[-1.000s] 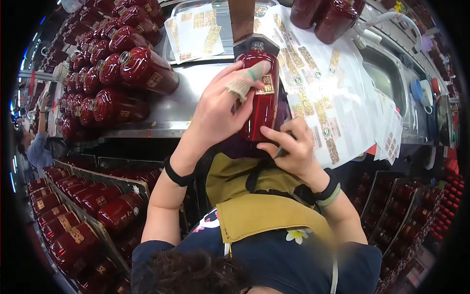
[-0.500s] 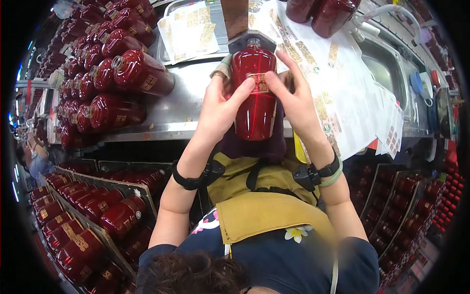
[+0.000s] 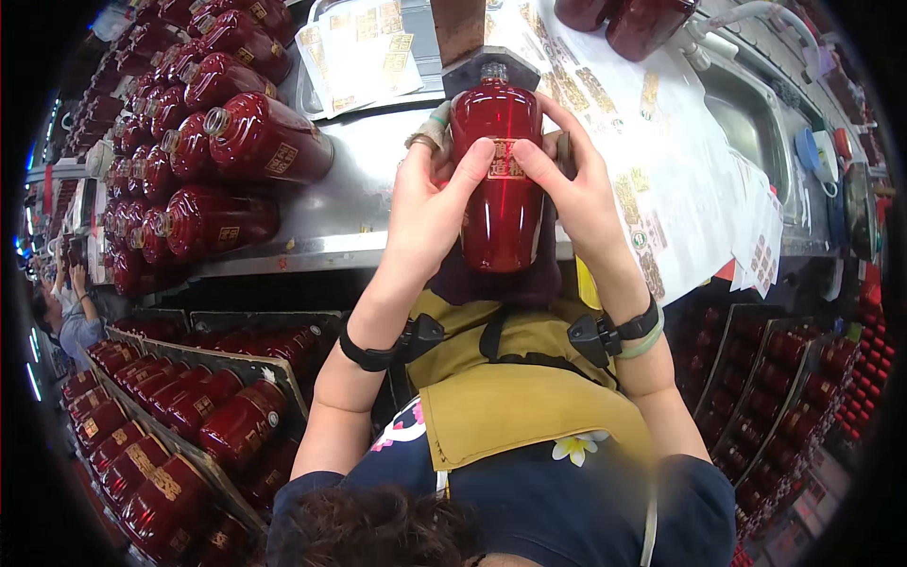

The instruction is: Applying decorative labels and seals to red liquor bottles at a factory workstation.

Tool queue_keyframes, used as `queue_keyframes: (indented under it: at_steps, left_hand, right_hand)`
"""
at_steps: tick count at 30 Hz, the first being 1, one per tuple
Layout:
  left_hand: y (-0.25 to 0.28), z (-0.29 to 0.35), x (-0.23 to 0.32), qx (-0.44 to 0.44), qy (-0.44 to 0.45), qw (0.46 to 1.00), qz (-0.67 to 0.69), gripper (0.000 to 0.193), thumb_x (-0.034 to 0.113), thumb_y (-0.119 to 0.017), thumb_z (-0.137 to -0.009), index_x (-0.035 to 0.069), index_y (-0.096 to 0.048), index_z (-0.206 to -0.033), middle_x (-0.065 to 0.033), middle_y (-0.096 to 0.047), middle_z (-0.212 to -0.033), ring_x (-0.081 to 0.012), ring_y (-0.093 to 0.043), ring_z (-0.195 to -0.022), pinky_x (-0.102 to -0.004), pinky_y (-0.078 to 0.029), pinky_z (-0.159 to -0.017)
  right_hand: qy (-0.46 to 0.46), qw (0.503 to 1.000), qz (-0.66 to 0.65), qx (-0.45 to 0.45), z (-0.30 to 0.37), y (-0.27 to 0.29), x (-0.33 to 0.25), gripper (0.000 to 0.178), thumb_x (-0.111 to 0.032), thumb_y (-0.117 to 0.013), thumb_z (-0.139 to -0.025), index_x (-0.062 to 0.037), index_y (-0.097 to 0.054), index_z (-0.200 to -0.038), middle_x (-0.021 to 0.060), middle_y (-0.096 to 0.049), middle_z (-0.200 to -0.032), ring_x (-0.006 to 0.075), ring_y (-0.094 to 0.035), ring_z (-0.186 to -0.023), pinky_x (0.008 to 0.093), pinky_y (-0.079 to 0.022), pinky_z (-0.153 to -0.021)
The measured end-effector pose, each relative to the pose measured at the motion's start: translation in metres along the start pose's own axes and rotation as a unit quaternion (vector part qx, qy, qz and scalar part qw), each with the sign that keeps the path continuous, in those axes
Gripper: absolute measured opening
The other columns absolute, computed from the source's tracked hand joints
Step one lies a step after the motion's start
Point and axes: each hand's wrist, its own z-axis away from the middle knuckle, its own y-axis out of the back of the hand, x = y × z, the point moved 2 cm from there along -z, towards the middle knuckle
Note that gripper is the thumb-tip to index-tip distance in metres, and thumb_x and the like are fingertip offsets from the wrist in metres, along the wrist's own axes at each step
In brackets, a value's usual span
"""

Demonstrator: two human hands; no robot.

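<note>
A glossy dark red glass bottle lies in front of me, its uncapped neck pointing away. My left hand grips its left side, and wrappings cover some of the fingertips. On the other side, my right hand holds the bottle with its fingers along the edge. Both thumbs press at the two sides of a small gold label on the bottle's front. Beneath the bottle's near end is a dark purple cloth. Beyond its neck stands a dark angular block.
Many red bottles crowd the metal table's left side. Gold label sheets lie in a tray, and more white sheets spread rightward toward a sink. Crates of bottles flank me below. Another person is at far left.
The bottle has shifted slightly right. My thumbs have moved apart across the label, so more of it shows between them.
</note>
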Motion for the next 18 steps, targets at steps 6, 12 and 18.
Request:
queue_keyframes:
  at_steps: [6, 12, 18]
  left_hand:
    - [0.0006, -0.0020, 0.0002, 0.009, -0.001, 1.000, -0.002, 0.064, 0.021, -0.070, -0.101, -0.008, -0.040, -0.149, -0.0171, -0.060, -0.137, -0.0182, -0.062, -0.120, -0.0328, -0.051, -0.103]
    - [0.0015, -0.0023, -0.0003, 0.014, 0.016, 1.000, -0.002, 0.062, 0.024, -0.070, -0.101, -0.008, -0.043, -0.147, -0.0164, -0.063, -0.133, -0.0174, -0.064, -0.117, -0.0325, -0.052, -0.102]
    - [0.0012, -0.0028, -0.0023, 0.020, 0.015, 1.000, 0.004, 0.060, 0.025, -0.070, -0.101, -0.007, -0.046, -0.146, -0.0155, -0.065, -0.130, -0.0166, -0.065, -0.115, -0.0316, -0.053, -0.100]
  right_hand:
    - [-0.004, 1.000, -0.019, -0.009, -0.0030, 0.0054, 0.0047, 0.070, -0.021, -0.080, -0.092, 0.0043, -0.047, -0.149, -0.0055, -0.048, -0.085, 0.0038, -0.046, -0.077, 0.0196, -0.040, -0.069]
    - [-0.007, 1.000, -0.007, 0.002, -0.0022, 0.0012, 0.0008, 0.069, -0.022, -0.080, -0.092, 0.0045, -0.048, -0.148, -0.0048, -0.052, -0.085, 0.0035, -0.048, -0.076, 0.0195, -0.041, -0.068]
    - [-0.001, 1.000, -0.016, 0.002, -0.0019, 0.0004, 0.0006, 0.068, -0.022, -0.080, -0.093, 0.0048, -0.048, -0.147, -0.0030, -0.056, -0.088, 0.0036, -0.051, -0.077, 0.0195, -0.044, -0.069]
